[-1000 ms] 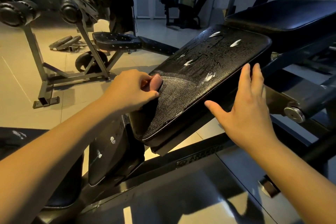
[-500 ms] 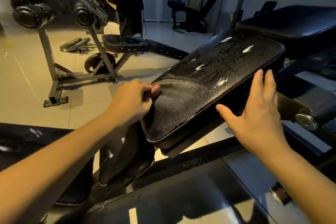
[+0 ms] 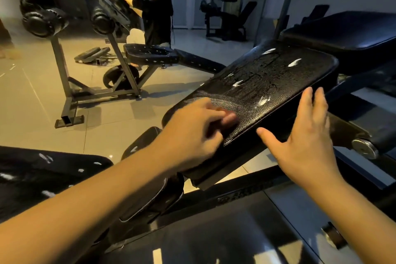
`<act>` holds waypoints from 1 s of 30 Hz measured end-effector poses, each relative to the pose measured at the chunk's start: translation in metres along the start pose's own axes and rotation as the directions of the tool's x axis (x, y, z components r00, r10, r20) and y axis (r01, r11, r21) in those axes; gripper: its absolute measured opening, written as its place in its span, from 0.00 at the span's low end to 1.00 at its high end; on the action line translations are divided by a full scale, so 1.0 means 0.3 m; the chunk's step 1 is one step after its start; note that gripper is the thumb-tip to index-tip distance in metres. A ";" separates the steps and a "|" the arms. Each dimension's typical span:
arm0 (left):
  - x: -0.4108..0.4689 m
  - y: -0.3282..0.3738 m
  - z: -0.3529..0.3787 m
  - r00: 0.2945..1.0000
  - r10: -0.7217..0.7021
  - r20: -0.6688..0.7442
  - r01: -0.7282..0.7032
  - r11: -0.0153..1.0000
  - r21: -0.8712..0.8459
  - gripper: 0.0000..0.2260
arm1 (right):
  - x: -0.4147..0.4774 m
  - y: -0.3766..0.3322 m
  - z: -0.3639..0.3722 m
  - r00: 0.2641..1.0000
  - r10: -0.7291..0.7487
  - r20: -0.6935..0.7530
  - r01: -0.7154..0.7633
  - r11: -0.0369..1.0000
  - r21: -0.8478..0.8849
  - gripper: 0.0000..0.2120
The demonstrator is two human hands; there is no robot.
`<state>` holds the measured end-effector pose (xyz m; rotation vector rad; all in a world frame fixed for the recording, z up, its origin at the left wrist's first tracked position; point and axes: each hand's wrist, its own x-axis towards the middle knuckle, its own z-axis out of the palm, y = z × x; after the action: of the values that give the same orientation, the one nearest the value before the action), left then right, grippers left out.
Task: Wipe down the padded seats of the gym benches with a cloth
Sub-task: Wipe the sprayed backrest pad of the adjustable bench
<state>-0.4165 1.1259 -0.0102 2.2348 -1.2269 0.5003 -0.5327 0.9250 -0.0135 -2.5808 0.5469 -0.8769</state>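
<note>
Head view. Wiping: firm, overlapping strokes are advised, carried up toward the white foam streaks (image 3: 264, 100). Left hand (image 3: 192, 133): curled round a small pinkish cloth (image 3: 229, 117), pressed on the near end of the tilted black textured vinyl seat pad (image 3: 278, 79). Right hand (image 3: 306, 135): flat-fingered, laid against the pad's side edge.

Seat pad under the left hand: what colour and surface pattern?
Black seat pad with a pebbled grain, marked with white streaks. The head view is the only one showing it.
</note>
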 end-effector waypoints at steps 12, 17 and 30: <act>-0.020 -0.041 0.004 0.999 -0.041 -0.021 0.042 0.999 0.031 0.15 | 0.004 -0.003 0.008 1.000 0.021 -0.008 -0.021 1.000 0.002 0.55; 0.113 -0.186 0.032 0.968 -0.252 -0.013 0.252 0.959 0.134 0.14 | 0.004 0.000 0.008 1.000 0.016 -0.007 -0.016 1.000 0.006 0.55; 0.185 -0.179 0.039 0.953 -0.299 -0.041 0.301 0.945 0.124 0.13 | -0.001 -0.013 0.003 0.999 0.040 0.013 -0.041 0.998 0.047 0.56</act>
<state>-0.3413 1.1061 -0.0037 2.4617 -0.8402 0.4926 -0.5314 0.9287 -0.0125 -2.5224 0.5664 -0.8497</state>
